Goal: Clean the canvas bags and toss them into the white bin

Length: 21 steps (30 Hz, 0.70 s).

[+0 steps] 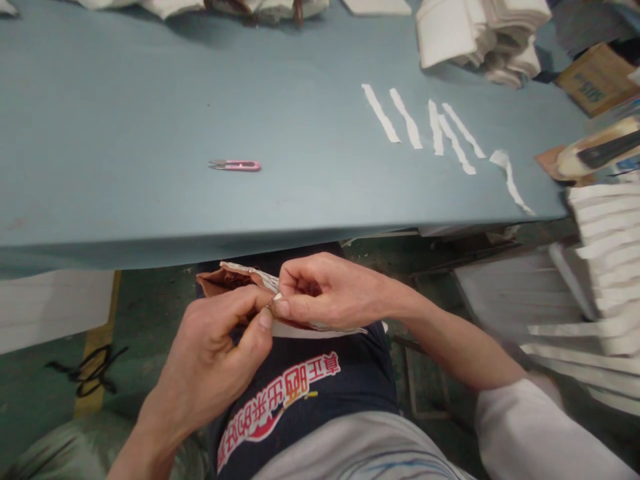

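Over my lap, a folded piece of white and brown fabric (213, 283) lies between my two hands. My left hand (215, 340) is closed in a pinch at its edge, thumb against forefinger. Fingertip to fingertip with it, my right hand (335, 293) pinches the same edge from the other side. A tiny pale bit shows where the fingertips meet, too small to make out. Much of the fabric is hidden behind the hands. Beneath it is a dark apron (360, 387) with printed characters. Pink-handled thread snips (250, 165) lie on the table, beyond my hands.
The blue-green table (125, 133) has its front edge just past my hands. White strips (383, 113) are spread on its right side. Stacked white fabric (450, 33) stands at the back right, near a cardboard box (595, 80). More white strips (610, 267) hang at far right.
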Each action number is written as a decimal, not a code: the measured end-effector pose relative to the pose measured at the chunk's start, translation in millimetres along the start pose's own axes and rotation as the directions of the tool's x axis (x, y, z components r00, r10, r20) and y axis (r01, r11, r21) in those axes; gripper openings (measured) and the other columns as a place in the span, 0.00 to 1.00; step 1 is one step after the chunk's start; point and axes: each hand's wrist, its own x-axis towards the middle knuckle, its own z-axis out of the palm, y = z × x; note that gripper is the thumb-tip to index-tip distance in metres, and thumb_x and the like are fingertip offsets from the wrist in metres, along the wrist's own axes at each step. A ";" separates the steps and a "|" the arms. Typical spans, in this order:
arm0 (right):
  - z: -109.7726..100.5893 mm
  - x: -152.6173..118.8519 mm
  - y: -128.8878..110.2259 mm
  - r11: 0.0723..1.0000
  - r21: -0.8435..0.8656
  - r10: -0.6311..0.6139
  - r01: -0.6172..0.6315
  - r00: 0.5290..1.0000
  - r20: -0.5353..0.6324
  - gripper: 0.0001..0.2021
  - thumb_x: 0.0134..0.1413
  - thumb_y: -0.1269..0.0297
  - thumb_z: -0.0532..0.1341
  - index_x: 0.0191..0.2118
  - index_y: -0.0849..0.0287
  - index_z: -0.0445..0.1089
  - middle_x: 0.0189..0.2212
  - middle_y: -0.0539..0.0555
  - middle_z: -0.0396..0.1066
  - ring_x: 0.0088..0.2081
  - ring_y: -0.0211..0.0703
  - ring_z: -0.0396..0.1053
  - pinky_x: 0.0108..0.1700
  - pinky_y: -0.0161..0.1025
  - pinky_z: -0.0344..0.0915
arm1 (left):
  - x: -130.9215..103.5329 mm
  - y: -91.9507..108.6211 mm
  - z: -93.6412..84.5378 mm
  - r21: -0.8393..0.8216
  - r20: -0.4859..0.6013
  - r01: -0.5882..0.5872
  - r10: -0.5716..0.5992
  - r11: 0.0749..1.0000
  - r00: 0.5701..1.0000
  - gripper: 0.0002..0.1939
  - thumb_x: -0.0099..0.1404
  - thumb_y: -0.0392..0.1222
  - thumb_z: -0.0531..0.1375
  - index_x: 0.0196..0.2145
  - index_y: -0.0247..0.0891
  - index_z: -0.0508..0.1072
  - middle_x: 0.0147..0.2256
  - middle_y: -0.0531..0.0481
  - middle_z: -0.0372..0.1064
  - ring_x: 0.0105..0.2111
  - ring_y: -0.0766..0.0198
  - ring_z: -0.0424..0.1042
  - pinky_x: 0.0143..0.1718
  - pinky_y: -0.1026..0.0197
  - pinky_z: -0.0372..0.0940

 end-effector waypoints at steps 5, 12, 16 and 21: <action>12.3 4.2 7.0 0.992 0.075 -0.100 0.105 0.992 -0.072 0.17 0.68 0.50 0.61 0.33 0.55 0.61 0.26 0.45 0.66 0.28 0.36 0.61 0.32 0.35 0.57 | -0.8 -5.5 6.0 -0.084 -0.079 0.072 -0.079 0.994 0.994 0.16 0.71 0.39 0.54 0.25 0.41 0.72 0.21 0.58 0.69 0.19 0.67 0.64 0.20 0.64 0.55; 1.9 5.7 -1.4 0.827 -0.324 -0.527 0.459 0.833 -0.165 0.12 0.61 0.63 0.65 0.50 0.56 0.70 0.47 0.54 0.81 0.47 0.43 0.76 0.54 0.41 0.69 | 8.4 1.9 -8.6 -0.044 0.044 0.003 -0.001 0.999 0.999 0.15 0.72 0.40 0.56 0.28 0.43 0.76 0.21 0.58 0.73 0.18 0.67 0.70 0.21 0.65 0.62; -12.9 11.7 -2.4 0.761 -0.386 -0.570 0.521 0.821 -0.015 0.06 0.66 0.61 0.63 0.44 0.57 0.74 0.37 0.52 0.79 0.40 0.42 0.74 0.50 0.41 0.67 | 9.8 4.0 -16.7 -0.050 0.104 -0.023 0.028 0.998 0.994 0.14 0.73 0.39 0.58 0.31 0.44 0.80 0.22 0.59 0.76 0.19 0.68 0.73 0.22 0.69 0.64; -19.8 14.6 1.3 0.745 -0.480 -0.486 0.464 0.869 0.087 0.11 0.66 0.64 0.63 0.31 0.58 0.74 0.25 0.48 0.72 0.31 0.39 0.67 0.42 0.40 0.60 | 6.1 -4.6 -22.0 -0.015 0.220 0.033 -0.029 0.999 0.975 0.16 0.76 0.43 0.59 0.31 0.43 0.81 0.28 0.57 0.82 0.24 0.66 0.79 0.26 0.69 0.67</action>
